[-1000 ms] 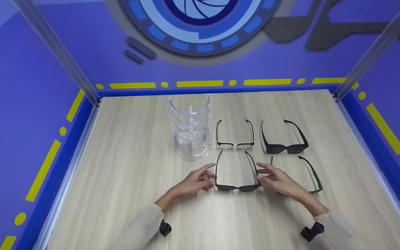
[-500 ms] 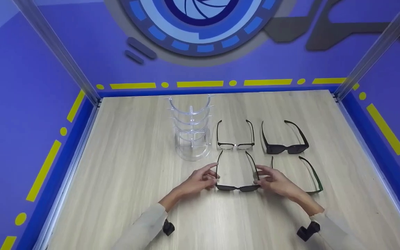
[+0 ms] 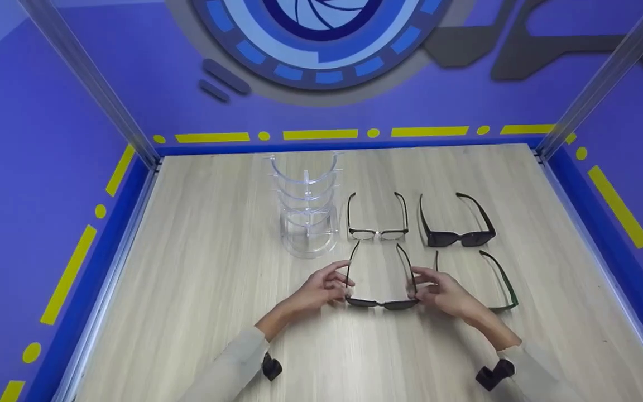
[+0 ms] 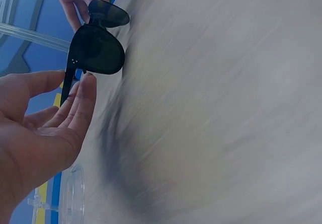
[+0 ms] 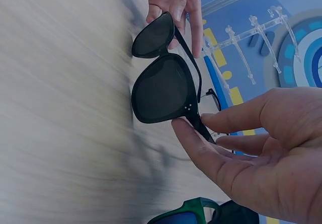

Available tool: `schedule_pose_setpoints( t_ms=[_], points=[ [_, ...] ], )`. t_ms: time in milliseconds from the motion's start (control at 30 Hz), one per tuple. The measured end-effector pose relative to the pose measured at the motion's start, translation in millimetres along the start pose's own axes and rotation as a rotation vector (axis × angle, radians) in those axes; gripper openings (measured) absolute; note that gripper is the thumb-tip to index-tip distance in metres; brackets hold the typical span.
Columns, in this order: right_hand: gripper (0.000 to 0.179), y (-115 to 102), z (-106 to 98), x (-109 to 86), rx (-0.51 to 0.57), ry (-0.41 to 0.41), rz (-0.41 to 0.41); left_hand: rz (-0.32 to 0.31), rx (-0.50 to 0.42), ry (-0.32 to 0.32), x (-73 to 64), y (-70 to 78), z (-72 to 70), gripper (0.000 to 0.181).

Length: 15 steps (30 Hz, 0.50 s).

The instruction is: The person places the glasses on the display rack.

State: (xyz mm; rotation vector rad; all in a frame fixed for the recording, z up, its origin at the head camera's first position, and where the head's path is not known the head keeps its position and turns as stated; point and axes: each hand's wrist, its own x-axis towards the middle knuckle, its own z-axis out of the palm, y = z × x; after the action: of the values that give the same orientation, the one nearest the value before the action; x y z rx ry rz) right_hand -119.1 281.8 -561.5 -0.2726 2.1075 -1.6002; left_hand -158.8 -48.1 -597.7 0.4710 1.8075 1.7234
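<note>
In the head view, black sunglasses (image 3: 399,305) with dark lenses are between my two hands, temples pointing away from me. My left hand (image 3: 313,291) pinches the left temple close to its hinge, thumb on one side and fingers on the other. At the opposite hinge my right hand (image 3: 449,296) grips the other temple between thumb and fingers. The right wrist view shows the dark lenses (image 5: 163,90) with small silver dots at the corner. Just right of my right hand lie green-framed glasses (image 3: 508,290), partly hidden by that hand.
A clear tiered glasses stand (image 3: 308,245) stands behind my left hand, its curved arms bare. Beyond the sunglasses lie half-rimmed clear glasses (image 3: 378,233), with thick black sunglasses (image 3: 460,240) to their right. Blue walls border the wooden table (image 3: 204,234).
Both hands have moved inward, and their fingers have closed on the temples of the black sunglasses. The sunglasses have tilted slightly. The other glasses and the stand stay put.
</note>
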Motion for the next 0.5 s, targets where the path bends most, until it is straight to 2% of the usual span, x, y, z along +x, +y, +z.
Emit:
schedule_pose_setpoints(
  t_ms=[233, 500],
  points=[
    [0.066, 1.1, 2.1, -4.1, 0.016, 0.002, 0.0, -0.001, -0.104, -0.006, -4.0, -1.7, 2.4, 0.068],
    [0.065, 1.8, 3.5, -6.3, 0.061, 0.011, -0.005, 0.0, -0.136, -0.002, -8.2, -2.3, 1.9, 0.068]
  ],
)
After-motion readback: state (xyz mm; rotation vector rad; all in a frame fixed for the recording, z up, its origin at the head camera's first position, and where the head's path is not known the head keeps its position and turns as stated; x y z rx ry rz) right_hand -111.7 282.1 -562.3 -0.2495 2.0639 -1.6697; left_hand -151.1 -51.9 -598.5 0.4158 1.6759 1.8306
